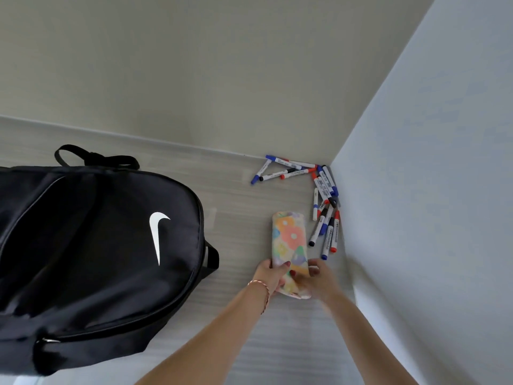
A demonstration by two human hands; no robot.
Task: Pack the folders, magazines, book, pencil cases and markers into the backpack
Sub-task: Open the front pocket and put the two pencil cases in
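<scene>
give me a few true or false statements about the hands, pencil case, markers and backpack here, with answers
1. Both hands hold the floral pencil case at its near end. True: the left hand and right hand grip it from either side.
2. The markers are already inside the backpack. False: they lie loose on the floor in the corner by the walls.
3. The black backpack lies to the left of the pencil case. True.
4. The pencil case rests on top of the backpack. False: it is apart from the backpack, over the floor between it and the markers.
5. The left wrist wears a thin bracelet. True.
</scene>
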